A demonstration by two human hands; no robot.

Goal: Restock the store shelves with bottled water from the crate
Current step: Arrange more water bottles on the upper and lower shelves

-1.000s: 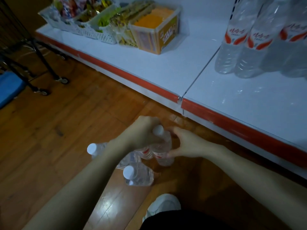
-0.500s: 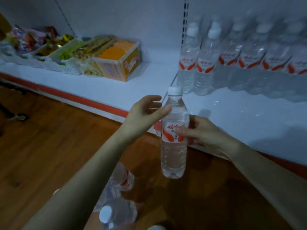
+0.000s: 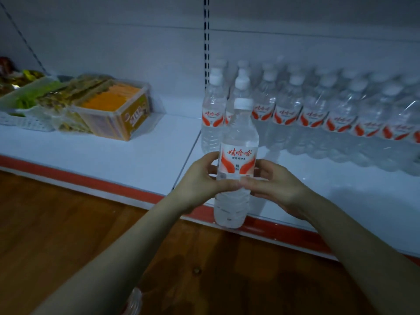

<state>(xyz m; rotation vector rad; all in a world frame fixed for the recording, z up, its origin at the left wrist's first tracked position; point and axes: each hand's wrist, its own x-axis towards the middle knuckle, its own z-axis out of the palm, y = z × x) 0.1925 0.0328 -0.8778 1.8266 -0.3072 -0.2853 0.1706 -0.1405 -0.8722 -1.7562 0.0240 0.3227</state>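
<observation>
- White metal shelf (image 3: 136, 151) holds a row of clear water bottles (image 3: 316, 114); we could topple them.
- Left grip (image 3: 200, 178) and right grip (image 3: 272, 185) both clasp our red-labelled clear plastic bottle (image 3: 238, 142).

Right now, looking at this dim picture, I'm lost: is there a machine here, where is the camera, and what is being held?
There is no machine here. These are a person's two bare hands, filmed by a single wide-angle camera worn on the head. It looks forward and down, so the arms reach in from the bottom of the picture. The left hand and the right hand both grip one water bottle with a white cap and a red-and-white label. It is held upright in front of the red-trimmed edge of a white shelf. On the right of the shelf stand rows of matching bottles. On the left sit a clear tub with orange contents and baskets of packaged snacks. Below is a wooden floor.
</observation>
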